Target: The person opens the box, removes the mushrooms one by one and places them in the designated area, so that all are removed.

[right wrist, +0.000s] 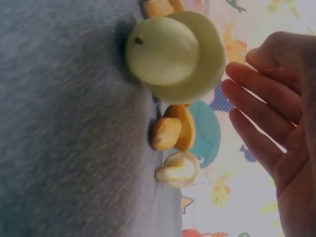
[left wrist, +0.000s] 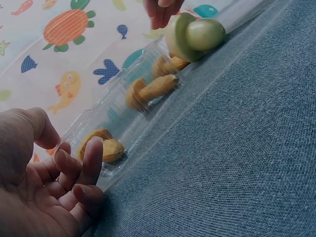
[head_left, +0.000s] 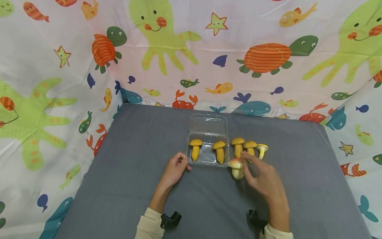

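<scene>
A clear plastic clamshell box lies with its lid folded back. Inside are two yellow toy mushrooms, one at the left and one at the right. My left hand is at the box's front left corner; in the left wrist view its thumb and curled fingers pinch the edge. By the front right corner lies a larger pale green mushroom with an orange-tinged cap. My right hand hovers just right of it, fingers extended, a small gap showing in the right wrist view.
Right of the box lie two more yellow mushrooms, one nearer the box and one beside it, then a pale-stemmed yellow mushroom. A grey cloth covers the table. A curtain with sea animals hangs behind and at the sides.
</scene>
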{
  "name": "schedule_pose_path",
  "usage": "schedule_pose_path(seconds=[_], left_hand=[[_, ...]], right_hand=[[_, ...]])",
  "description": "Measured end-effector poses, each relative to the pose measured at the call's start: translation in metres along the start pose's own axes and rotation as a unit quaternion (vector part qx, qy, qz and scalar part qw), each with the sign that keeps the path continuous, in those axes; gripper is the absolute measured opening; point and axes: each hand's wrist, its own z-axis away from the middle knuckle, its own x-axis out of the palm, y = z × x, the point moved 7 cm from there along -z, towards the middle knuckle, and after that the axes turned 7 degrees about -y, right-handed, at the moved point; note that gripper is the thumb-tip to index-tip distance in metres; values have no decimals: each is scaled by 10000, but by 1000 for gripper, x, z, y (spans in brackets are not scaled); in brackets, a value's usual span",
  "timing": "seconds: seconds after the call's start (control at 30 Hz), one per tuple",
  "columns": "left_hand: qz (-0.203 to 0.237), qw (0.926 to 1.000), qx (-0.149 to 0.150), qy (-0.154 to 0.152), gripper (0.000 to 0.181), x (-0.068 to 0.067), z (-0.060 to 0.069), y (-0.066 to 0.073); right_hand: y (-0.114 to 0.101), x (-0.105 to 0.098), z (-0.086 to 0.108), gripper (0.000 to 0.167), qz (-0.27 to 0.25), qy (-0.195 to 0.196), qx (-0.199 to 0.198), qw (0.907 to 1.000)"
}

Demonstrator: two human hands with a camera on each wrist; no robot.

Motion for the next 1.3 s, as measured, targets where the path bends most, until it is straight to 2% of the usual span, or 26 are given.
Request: schedule_pose_path(seconds=[0.2,0.57,0.8,0.9,1.03,1.13,1.27,1.3], left_hand=[[12,10000,7,-34,17,2,-1,1],[-8,10000,45,-67,16,3,-3,2],[-38,10000,-38,-44,15,3,-1,-1],[-69,10000,-53,5,15,3,-1,-5],[-166,9998,-82,49,15,1,-8,-20],[-158,9998,-100,26,16,0,-8,-17],[-75,10000,-60,3,15,0,-1,0],[-75,10000,-36,1,15,0,-1,0]], right_hand=[[-3,-5,-9,41,76,76,-159,9998],[-3,-13,-22,36,294,-42,-32,9996],[-4,-20,-27,35,353,64,-73,9993],[-2,-24,-29,35,303,102,-8,9995],[-1,-31,-31,36,283,105,113,9995],[-2,-35,-34,38,298,94,167,9994],[-7,-41,-42,40,346,92,203,9992],[-8,-42,-45,41,369,82,218,9990]])
